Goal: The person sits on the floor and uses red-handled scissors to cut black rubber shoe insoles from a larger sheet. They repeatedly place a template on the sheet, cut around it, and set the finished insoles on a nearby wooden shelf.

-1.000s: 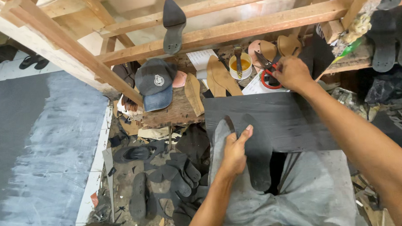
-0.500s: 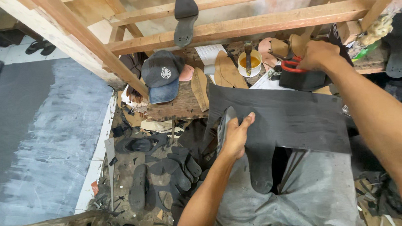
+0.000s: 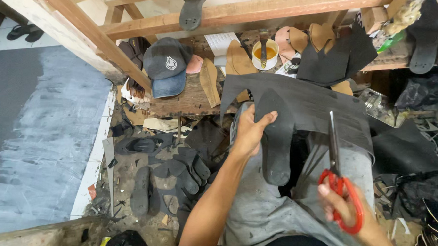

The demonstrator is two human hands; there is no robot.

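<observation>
A dark grey rubber sheet [image 3: 310,103] lies across my lap, with a sole-shaped tongue [image 3: 276,145] hanging down from it between my knees. My left hand [image 3: 251,131] grips the sheet at the left side of that sole shape, thumb on top. My right hand [image 3: 341,206] holds red-handled scissors [image 3: 338,177] at the lower right, blades pointing up toward the sheet's lower edge. The blades look shut and lie just over the sheet.
A small wooden bench [image 3: 189,97] ahead carries a dark cap [image 3: 167,64], tan soles [image 3: 209,82], a cup of yellow glue [image 3: 265,53] and black cut pieces [image 3: 331,61]. Black soles [image 3: 182,170] and scraps litter the floor at left. Wooden beams [image 3: 95,42] cross above.
My right hand has come back from the bench shelf down to my lap, now holding the red scissors. My left hand stays on the sheet.
</observation>
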